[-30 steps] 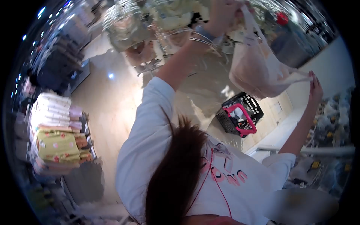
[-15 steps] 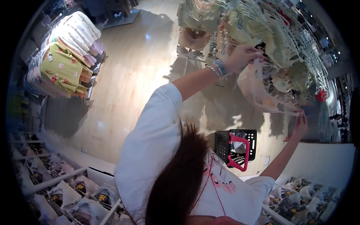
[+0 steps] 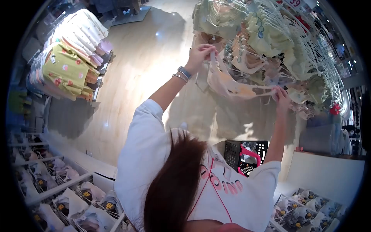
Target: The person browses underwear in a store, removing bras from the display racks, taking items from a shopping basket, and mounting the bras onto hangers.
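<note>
A pale pink bra (image 3: 228, 85) is stretched in the air between my two hands, its cups hanging down in the middle. My left hand (image 3: 201, 57), with a watch and bracelets at the wrist, pinches one strap end at the upper left. At the other end, my right hand (image 3: 282, 101) has its fingers closed on the bra's band or strap; I cannot tell which. Just beyond the hands hang several pale green and beige bras (image 3: 266, 38) on hangers. Below the right forearm, partly covered by it, stands a black shopping basket (image 3: 234, 154) with a pink handle.
Patterned garments (image 3: 63, 71) hang on a rack at the left. Divided bins (image 3: 58, 189) of packed underwear line the lower left, with more bins (image 3: 305, 210) at the lower right. A white counter side (image 3: 324, 174) stands at the right. Wooden floor (image 3: 143, 58) lies between.
Both hands have moved left with the bra, away from the densest part of the hanging rack. My right hand has also risen in view, and its forearm now crosses in front of the basket.
</note>
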`<state>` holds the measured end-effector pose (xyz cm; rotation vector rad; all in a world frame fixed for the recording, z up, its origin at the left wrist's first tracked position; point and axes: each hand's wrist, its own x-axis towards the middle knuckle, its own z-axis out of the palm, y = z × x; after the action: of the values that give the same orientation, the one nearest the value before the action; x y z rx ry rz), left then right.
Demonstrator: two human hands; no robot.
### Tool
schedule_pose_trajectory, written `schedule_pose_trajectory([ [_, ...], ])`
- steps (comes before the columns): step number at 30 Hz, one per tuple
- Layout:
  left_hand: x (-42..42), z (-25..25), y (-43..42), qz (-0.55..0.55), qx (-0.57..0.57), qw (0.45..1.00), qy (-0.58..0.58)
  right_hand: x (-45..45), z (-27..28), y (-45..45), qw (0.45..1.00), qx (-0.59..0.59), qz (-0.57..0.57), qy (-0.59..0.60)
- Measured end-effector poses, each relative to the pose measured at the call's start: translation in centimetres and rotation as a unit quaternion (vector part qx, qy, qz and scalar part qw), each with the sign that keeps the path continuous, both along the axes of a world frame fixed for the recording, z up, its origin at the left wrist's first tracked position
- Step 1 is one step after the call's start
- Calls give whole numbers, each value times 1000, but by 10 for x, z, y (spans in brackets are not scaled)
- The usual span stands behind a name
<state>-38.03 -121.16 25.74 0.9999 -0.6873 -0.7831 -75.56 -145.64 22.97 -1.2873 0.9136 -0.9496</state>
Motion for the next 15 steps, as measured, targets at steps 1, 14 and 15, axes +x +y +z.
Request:
schedule_pose_trajectory([
  [1,13,-4,-2,1,0,1000,0,10,-1,-1,1000,5,0,-3],
  [14,85,35,-14,39,-72,994,71,72,38,-65,998,-8,-2,-55],
  [15,87,42,-16,42,-86,992,82,69,46,-68,998,-9,-6,-58],
])
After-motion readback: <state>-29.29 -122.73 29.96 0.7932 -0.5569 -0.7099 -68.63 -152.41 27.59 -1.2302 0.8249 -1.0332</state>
